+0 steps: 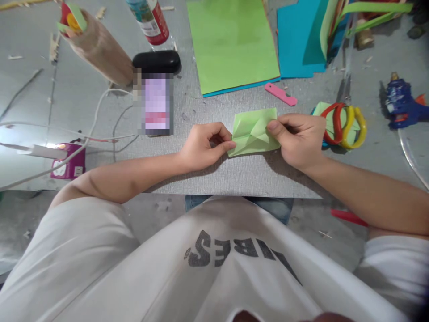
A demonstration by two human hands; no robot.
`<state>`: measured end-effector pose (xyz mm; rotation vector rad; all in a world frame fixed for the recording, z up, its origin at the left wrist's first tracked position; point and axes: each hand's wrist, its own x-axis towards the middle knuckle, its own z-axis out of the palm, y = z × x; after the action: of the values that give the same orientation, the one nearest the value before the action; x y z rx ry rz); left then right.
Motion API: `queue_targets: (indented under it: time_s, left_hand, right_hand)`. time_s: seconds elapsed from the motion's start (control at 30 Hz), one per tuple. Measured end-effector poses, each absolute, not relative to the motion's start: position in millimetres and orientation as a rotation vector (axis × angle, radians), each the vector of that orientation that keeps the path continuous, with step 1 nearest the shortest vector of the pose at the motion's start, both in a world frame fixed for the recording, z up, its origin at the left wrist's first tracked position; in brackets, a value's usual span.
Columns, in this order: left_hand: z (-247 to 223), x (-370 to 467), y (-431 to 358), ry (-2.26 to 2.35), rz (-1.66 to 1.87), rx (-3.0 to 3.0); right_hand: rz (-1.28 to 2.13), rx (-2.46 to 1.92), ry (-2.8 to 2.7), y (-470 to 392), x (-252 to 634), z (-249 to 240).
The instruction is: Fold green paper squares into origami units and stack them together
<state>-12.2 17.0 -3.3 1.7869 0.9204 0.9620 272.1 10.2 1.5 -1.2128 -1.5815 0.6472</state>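
Note:
A small piece of light green paper (pixel 250 134) with fold creases is held just over the table's front part. My left hand (pixel 208 145) pinches its left edge between thumb and forefinger. At the other end, my right hand (pixel 296 136) grips the paper's right side, thumb on top and fingers behind. Just right of that hand lie scissors with red and yellow handles (pixel 354 127), resting on green paper pieces (pixel 326 109). A pink folding cutter (pixel 280 94) lies beyond the paper.
Behind are a green paper stack (pixel 234 44) and blue sheets (pixel 298 40). Left stand a phone (pixel 157 105), black case (pixel 156 61), bottle (pixel 149 22) and brown cylinder (pixel 100 49). Cables run to a purple power socket (pixel 72 161). A blue glue gun (pixel 404 103) lies far right.

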Motion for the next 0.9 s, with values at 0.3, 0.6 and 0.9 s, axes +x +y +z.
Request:
queue_targets:
  time_s: [0.3, 0.6, 0.9]
  left_hand:
    - [-7.4, -11.2, 17.4, 0.845, 1.109, 1.760]
    - [-10.5, -9.1, 10.9, 1.064, 1.215, 1.806]
    - [-14.2, -11.3, 12.2, 1.133, 1.206, 1.852]
  right_hand:
    - [0.716, -1.195, -1.613, 10.9, 276.1, -0.1]
    - [0.724, -1.102, -1.574, 13.8, 273.5, -6.3]
    - [0.722, -1.093, -1.573, 12.2, 274.7, -6.7]
